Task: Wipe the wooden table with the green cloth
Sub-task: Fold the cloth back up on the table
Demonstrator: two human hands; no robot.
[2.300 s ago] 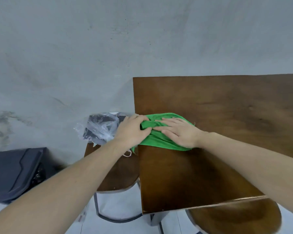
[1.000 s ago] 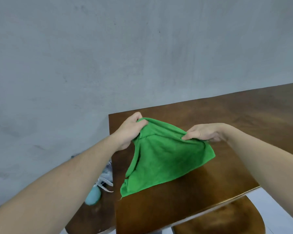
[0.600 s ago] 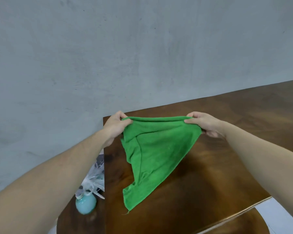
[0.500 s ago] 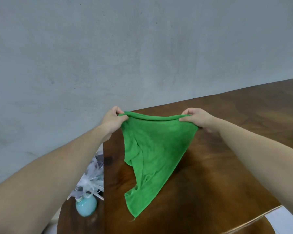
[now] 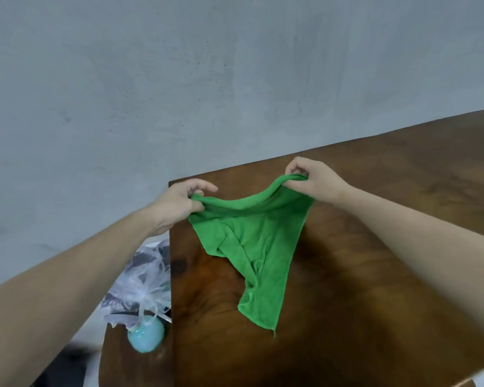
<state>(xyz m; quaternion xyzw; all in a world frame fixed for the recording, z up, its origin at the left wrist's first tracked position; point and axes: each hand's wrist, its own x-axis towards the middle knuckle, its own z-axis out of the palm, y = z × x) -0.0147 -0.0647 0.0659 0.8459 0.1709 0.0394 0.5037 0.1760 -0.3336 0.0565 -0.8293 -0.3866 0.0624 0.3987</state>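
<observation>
Your hands moved closer, top edge now sagging: left hand (image 5: 183, 203) and right hand (image 5: 315, 180) fingers pinch soft green cloth (image 5: 252, 241) above glossy wooden table (image 5: 375, 289).

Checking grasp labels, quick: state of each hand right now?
Left hand: closed, pinching the green cloth at its upper edge.
Right hand: closed, pinching the same cloth's other upper corner.

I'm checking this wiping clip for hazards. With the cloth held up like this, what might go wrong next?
The green cloth hangs bunched from the left hand and right hand; laid down so, it may wipe poorly. A stroke along the wooden table edge could knock the plastic bag beside it.
</observation>
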